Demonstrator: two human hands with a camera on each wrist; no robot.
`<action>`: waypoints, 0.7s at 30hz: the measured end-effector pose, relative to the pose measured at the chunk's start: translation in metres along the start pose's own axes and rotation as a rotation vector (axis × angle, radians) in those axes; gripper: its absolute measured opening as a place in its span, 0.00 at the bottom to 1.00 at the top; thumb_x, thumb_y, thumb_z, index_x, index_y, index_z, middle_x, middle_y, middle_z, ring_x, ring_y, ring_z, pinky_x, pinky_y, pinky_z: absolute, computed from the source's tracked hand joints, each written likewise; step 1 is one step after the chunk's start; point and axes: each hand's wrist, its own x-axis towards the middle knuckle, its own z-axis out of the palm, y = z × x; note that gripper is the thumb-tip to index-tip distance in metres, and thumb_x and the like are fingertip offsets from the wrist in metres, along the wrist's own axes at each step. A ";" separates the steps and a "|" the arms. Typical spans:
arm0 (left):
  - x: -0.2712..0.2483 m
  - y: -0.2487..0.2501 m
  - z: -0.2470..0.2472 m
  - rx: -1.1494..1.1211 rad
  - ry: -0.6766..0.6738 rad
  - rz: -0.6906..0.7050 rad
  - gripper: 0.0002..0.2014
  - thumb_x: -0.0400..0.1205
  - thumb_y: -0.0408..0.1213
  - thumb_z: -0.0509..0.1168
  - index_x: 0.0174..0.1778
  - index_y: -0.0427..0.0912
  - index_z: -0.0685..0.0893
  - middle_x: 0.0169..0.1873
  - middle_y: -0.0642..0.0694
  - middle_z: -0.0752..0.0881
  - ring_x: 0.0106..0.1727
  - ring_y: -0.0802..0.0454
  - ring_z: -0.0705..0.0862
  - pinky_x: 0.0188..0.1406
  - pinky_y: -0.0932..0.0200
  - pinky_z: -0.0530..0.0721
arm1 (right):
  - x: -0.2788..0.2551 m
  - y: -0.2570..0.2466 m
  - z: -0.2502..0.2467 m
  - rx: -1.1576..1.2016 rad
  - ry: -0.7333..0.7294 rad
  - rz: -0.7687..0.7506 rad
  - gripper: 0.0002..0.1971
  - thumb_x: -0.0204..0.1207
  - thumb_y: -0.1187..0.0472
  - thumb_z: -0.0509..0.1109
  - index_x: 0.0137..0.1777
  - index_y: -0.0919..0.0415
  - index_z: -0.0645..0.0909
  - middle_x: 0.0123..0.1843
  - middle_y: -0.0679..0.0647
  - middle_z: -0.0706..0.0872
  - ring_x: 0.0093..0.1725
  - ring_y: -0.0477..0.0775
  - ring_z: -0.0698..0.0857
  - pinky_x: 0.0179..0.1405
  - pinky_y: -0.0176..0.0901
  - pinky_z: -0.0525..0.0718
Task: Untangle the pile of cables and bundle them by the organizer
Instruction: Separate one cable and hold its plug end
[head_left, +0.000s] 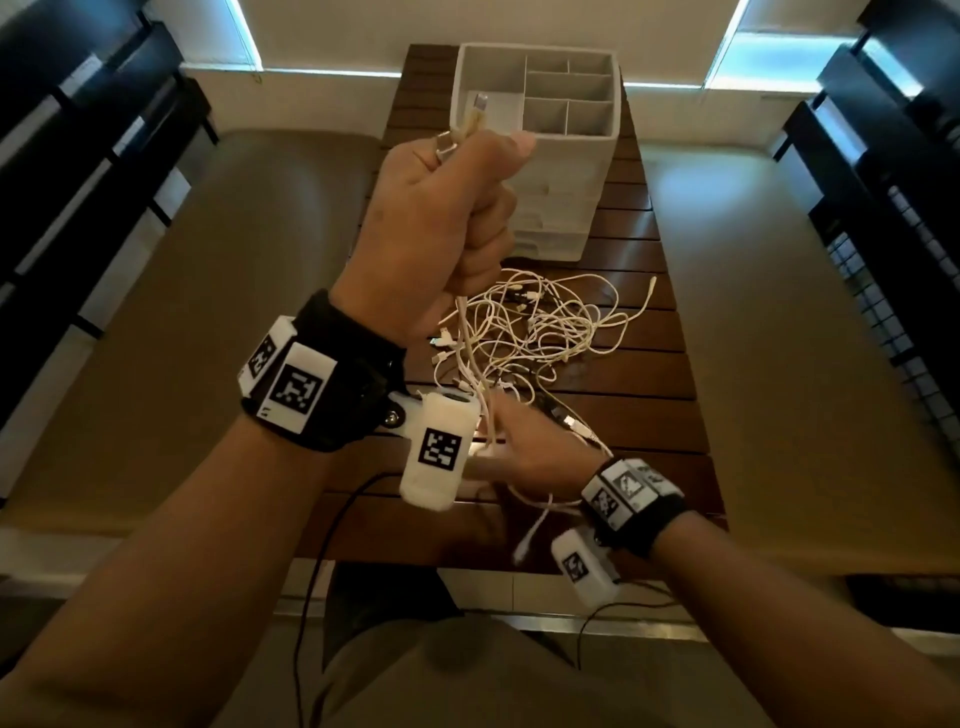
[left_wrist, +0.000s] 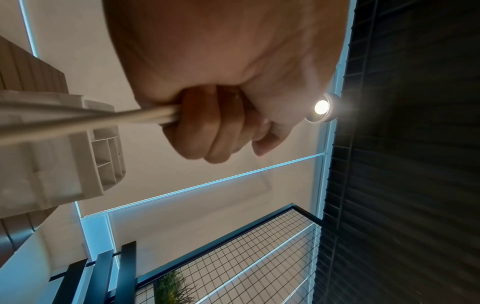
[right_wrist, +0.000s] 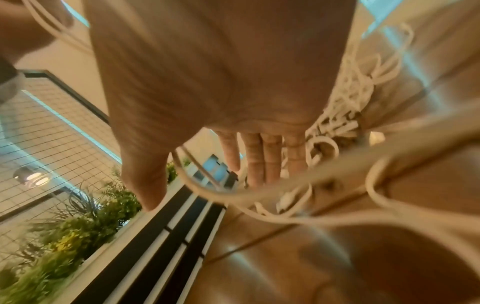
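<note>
My left hand (head_left: 457, 208) is raised in a fist and grips white cables (left_wrist: 103, 119); a plug end (head_left: 480, 104) sticks up above the thumb. The strands hang down from the fist to a tangled pile of white cables (head_left: 545, 322) on the wooden table (head_left: 649, 395). My right hand (head_left: 535, 447) is lower, near the table's front, with fingers (right_wrist: 262, 160) straight and spread. Loose cable loops (right_wrist: 233, 195) run across its palm side and drape past its wrist. The white organizer (head_left: 545, 135) with several compartments stands behind the pile.
Tan cushioned benches (head_left: 182, 312) flank the slatted table on both sides. Dark slatted frames (head_left: 78, 156) and a wire grid panel (head_left: 893, 322) stand at the outer edges. Thin black wires (head_left: 322, 571) trail from the wrist cameras toward my lap.
</note>
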 end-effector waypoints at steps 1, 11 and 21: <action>-0.002 0.000 0.001 0.008 -0.004 0.005 0.24 0.93 0.34 0.58 0.28 0.46 0.63 0.19 0.50 0.60 0.16 0.53 0.56 0.17 0.63 0.58 | -0.002 -0.007 -0.011 -0.014 0.056 -0.011 0.46 0.63 0.29 0.83 0.79 0.42 0.69 0.74 0.45 0.80 0.70 0.46 0.82 0.71 0.58 0.84; -0.042 -0.012 0.035 -0.002 -0.090 -0.022 0.29 0.92 0.28 0.58 0.24 0.55 0.73 0.18 0.55 0.65 0.15 0.56 0.59 0.15 0.64 0.60 | -0.025 -0.072 -0.003 0.262 0.278 -0.384 0.21 0.86 0.56 0.70 0.34 0.70 0.82 0.29 0.58 0.86 0.30 0.54 0.84 0.37 0.52 0.84; -0.067 0.038 0.040 0.066 -0.181 0.082 0.21 0.91 0.32 0.57 0.30 0.45 0.65 0.18 0.54 0.64 0.15 0.54 0.59 0.16 0.63 0.61 | -0.043 0.025 0.053 -0.302 -0.015 -0.095 0.27 0.77 0.29 0.61 0.42 0.54 0.86 0.41 0.52 0.88 0.41 0.54 0.88 0.46 0.65 0.89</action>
